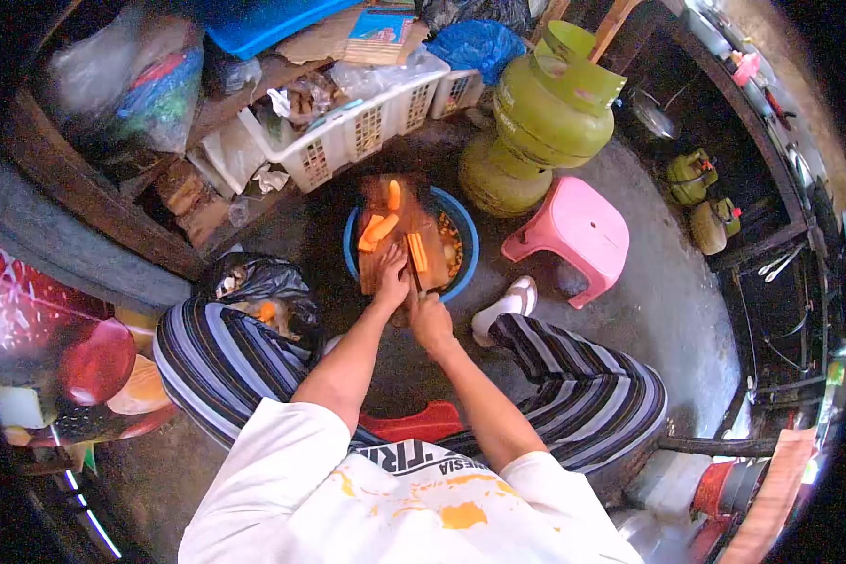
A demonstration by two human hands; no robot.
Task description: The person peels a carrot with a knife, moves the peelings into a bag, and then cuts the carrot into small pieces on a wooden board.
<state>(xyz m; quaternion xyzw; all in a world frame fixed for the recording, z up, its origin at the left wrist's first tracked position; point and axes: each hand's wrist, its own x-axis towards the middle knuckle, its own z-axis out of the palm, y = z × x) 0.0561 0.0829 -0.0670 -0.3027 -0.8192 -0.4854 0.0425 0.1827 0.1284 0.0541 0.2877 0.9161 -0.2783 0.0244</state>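
My right hand (431, 321) is closed round the handle of a knife (415, 280), whose blade points away from me over a wooden cutting board (430, 209). My left hand (390, 275) lies on the board just left of the blade, fingers stretched out. Orange carrot sticks (417, 252) lie side by side near the blade tip. Farther left on the board are thicker carrot pieces (376, 231), with another carrot piece (394, 195) toward the far end. The board rests across a blue basin (474, 242); small diced pieces (450, 237) show inside it on the right.
A pink stool (587, 226) and stacked green gas cylinders (550, 108) stand at the right. White plastic baskets (348, 136) line the far side. A black plastic bag (268, 277) with orange scraps sits by my left knee. My sandalled foot (509, 308) is right of the basin.
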